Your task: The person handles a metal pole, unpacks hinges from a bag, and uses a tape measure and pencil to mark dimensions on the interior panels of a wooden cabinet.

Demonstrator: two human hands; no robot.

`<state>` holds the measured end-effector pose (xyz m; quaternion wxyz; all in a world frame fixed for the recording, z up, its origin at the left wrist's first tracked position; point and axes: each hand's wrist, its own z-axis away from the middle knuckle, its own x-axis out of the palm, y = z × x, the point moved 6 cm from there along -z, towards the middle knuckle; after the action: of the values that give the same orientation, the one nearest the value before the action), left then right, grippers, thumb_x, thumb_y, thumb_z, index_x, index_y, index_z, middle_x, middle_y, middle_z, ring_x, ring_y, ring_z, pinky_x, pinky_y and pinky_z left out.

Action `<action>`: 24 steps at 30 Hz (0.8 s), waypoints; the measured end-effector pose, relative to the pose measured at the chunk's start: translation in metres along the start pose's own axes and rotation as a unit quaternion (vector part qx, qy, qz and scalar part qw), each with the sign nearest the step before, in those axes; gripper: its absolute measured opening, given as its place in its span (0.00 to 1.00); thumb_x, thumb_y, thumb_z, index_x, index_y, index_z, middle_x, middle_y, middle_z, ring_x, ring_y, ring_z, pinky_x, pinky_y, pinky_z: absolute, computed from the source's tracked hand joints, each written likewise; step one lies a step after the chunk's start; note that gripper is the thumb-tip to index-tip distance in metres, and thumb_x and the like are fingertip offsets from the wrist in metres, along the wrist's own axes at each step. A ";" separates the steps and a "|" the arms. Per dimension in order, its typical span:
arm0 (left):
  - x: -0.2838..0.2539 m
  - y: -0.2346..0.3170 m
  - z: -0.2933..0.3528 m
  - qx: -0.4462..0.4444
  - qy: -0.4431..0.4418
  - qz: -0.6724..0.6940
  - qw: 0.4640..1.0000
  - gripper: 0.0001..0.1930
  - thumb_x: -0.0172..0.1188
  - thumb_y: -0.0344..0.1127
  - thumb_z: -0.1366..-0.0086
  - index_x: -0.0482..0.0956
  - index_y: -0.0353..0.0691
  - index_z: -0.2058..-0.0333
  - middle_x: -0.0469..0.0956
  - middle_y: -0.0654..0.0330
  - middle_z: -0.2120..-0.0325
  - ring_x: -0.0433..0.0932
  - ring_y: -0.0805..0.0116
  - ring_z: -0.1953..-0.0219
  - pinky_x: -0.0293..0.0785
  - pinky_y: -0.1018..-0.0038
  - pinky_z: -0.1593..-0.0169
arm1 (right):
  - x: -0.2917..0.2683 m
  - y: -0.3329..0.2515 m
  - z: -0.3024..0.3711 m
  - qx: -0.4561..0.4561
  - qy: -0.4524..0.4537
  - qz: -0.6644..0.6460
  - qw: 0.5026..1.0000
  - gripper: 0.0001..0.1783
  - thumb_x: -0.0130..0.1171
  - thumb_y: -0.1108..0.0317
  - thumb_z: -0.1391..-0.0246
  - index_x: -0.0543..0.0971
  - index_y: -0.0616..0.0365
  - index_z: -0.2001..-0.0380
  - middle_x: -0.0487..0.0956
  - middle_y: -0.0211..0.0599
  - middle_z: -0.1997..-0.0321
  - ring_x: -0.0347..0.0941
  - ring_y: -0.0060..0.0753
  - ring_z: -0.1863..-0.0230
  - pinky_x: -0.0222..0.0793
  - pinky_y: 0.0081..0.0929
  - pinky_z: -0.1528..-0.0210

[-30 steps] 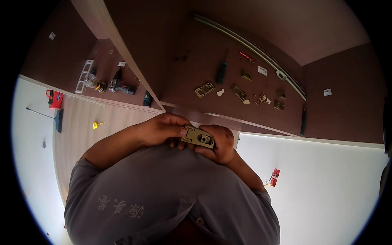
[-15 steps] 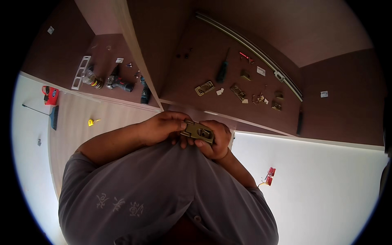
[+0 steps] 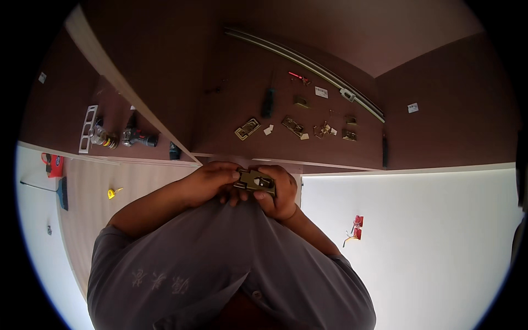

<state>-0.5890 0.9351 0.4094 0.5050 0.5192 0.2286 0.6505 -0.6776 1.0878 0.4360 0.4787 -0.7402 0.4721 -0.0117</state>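
Head view: both hands (image 3: 283, 190) closed on opposite ends of a bronze-coloured metal fitting (image 3: 251, 180).

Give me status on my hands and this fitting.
Left hand gripping one end of brass-coloured fitting; right hand the other. Nothing visibly in the way.

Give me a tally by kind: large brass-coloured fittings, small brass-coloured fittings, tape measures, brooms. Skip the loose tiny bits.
Large brass-coloured fittings: 3 (one held by the left hand and right hand, two on the shelf)
Small brass-coloured fittings: 3
Tape measure: 1
Broom: 1
Total: 8
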 end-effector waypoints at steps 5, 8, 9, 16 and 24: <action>0.011 0.001 -0.022 0.001 -0.002 0.011 1.000 0.18 0.42 0.41 0.25 0.76 0.36 0.51 0.83 0.57 0.66 0.80 0.71 0.70 0.72 0.76 0.67 | -0.023 0.006 -0.001 -0.004 0.003 0.025 1.000 0.27 0.71 0.59 0.46 0.76 0.63 0.49 0.84 0.48 0.54 0.83 0.50 0.57 0.78 0.39 0.54; 0.017 0.002 -0.031 0.023 0.028 -0.025 0.999 0.17 0.43 0.40 0.24 0.76 0.37 0.50 0.83 0.59 0.65 0.81 0.73 0.68 0.71 0.77 0.66 | -0.035 0.013 -0.011 -0.029 -0.046 0.045 0.998 0.28 0.74 0.58 0.50 0.77 0.61 0.49 0.84 0.46 0.55 0.83 0.49 0.58 0.79 0.39 0.55; 0.018 0.002 -0.033 0.029 0.036 -0.035 0.998 0.17 0.43 0.40 0.24 0.76 0.37 0.50 0.83 0.60 0.65 0.81 0.73 0.68 0.71 0.77 0.66 | -0.040 0.015 -0.014 -0.036 -0.065 0.047 0.996 0.29 0.75 0.58 0.52 0.78 0.60 0.50 0.84 0.45 0.56 0.83 0.48 0.58 0.79 0.39 0.56; 0.048 0.014 -0.073 0.045 0.059 -0.057 0.996 0.14 0.49 0.39 0.23 0.76 0.38 0.49 0.82 0.64 0.63 0.80 0.77 0.66 0.72 0.79 0.65 | -0.093 0.027 -0.032 -0.046 -0.129 0.128 0.982 0.32 0.77 0.52 0.56 0.80 0.56 0.50 0.84 0.37 0.59 0.82 0.45 0.61 0.79 0.41 0.58; 0.088 0.018 -0.141 0.040 0.067 -0.096 0.992 0.14 0.55 0.45 0.24 0.81 0.41 0.59 0.82 0.68 0.71 0.78 0.80 0.70 0.70 0.80 0.66 | -0.165 0.057 -0.017 -0.096 -0.127 0.193 0.968 0.34 0.81 0.53 0.60 0.81 0.57 0.51 0.84 0.36 0.60 0.83 0.39 0.65 0.79 0.34 0.62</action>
<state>-0.7197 1.0389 0.4128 0.5273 0.4700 0.3368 0.6226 -0.8157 1.1876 0.4761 0.4548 -0.6729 0.5401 0.2206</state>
